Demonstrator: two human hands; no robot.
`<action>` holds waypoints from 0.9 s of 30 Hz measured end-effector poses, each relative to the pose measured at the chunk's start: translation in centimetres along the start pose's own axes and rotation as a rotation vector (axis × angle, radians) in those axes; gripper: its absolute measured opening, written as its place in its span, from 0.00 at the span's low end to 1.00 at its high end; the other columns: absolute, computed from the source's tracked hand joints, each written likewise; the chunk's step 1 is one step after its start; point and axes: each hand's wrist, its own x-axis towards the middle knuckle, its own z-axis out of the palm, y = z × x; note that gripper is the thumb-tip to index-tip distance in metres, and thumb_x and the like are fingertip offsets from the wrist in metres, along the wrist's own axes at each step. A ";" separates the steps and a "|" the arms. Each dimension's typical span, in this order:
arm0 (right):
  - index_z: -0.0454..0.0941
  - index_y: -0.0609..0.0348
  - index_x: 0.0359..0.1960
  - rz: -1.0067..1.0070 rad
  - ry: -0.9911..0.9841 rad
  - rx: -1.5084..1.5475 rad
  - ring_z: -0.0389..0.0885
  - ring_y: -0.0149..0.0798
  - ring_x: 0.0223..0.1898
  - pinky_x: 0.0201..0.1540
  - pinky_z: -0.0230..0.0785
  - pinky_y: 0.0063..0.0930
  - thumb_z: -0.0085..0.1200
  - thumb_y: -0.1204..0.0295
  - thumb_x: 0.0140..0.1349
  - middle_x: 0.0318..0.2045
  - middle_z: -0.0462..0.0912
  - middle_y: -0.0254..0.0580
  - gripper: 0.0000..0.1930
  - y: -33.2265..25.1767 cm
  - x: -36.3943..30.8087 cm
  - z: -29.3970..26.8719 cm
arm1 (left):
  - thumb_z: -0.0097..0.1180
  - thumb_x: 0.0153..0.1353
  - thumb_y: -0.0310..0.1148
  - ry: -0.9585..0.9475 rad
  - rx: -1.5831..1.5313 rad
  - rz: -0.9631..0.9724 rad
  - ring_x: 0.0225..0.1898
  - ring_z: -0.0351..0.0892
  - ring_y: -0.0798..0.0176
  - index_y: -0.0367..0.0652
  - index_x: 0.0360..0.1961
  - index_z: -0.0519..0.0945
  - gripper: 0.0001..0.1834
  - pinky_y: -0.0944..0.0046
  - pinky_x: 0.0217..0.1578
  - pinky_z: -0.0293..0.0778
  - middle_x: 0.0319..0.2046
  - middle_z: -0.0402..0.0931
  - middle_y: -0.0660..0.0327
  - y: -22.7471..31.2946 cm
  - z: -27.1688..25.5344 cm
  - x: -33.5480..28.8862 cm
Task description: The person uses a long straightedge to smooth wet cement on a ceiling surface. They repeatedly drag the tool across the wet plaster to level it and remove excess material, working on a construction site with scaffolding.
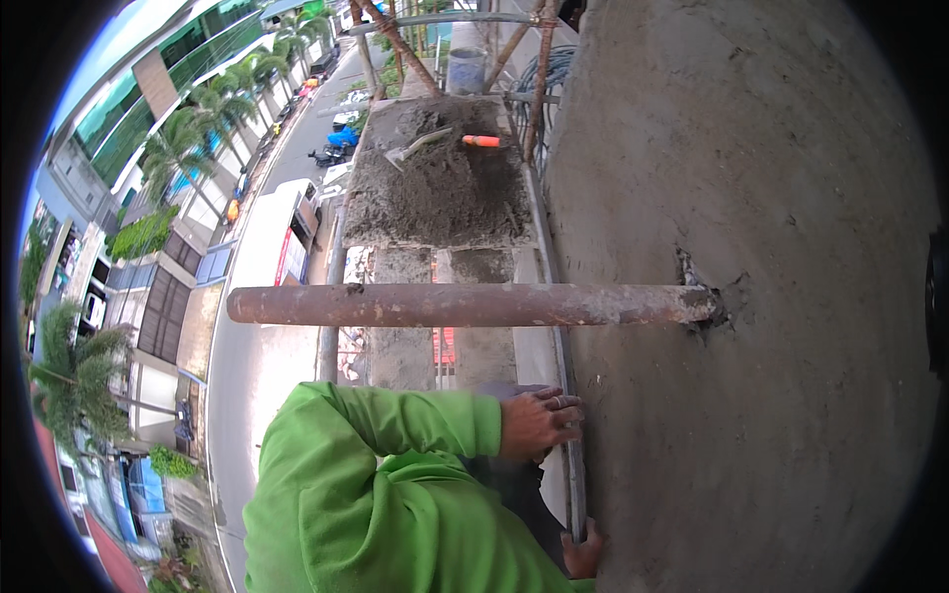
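My left hand point(539, 423), in a bright green sleeve point(395, 425), lies by the grey plastered wall point(771, 296) with its fingers curled over a thin metal rail point(571, 474) that runs along the wall's foot. My right hand point(583, 553) grips the same rail lower down, at the frame's bottom edge, and is partly hidden by my green clothing. A dark grey shape lies under the left hand; I cannot tell what it is.
A rusty pipe point(465, 304) crosses just beyond my hands and enters a broken hole in the wall. Farther along the scaffold boards lies a mortar heap point(435, 198) with an orange-handled trowel point(479, 140), then a grey bucket point(467, 69). Far below left: street, white van point(272, 237).
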 end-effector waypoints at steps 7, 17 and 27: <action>0.67 0.63 0.45 -0.057 -0.124 -0.169 0.72 0.53 0.38 0.45 0.59 0.42 0.52 0.58 0.46 0.34 0.73 0.57 0.27 -5.3 -6.8 -6.5 | 0.50 0.46 0.36 -0.365 0.287 0.148 0.44 0.72 0.57 0.50 0.40 0.73 0.17 0.45 0.56 0.50 0.40 0.72 0.60 -0.7 0.3 2.1; 0.70 0.64 0.42 -0.087 0.020 -0.209 0.74 0.49 0.25 0.29 0.65 0.40 0.51 0.52 0.49 0.23 0.76 0.52 0.28 -1.0 -14.2 -2.4 | 0.52 0.44 0.34 -0.642 0.005 0.400 0.30 0.78 0.54 0.42 0.25 0.77 0.09 0.59 0.30 0.74 0.24 0.76 0.57 12.9 7.7 3.8; 0.74 0.58 0.30 -0.028 0.375 -0.002 0.71 0.49 0.14 0.17 0.62 0.39 0.52 0.74 0.45 0.14 0.72 0.48 0.08 6.3 -18.9 0.5 | 0.53 0.48 0.51 0.314 0.154 0.145 0.45 0.71 0.51 0.40 0.49 0.67 0.31 0.56 0.46 0.69 0.50 0.65 0.53 10.3 -9.3 11.5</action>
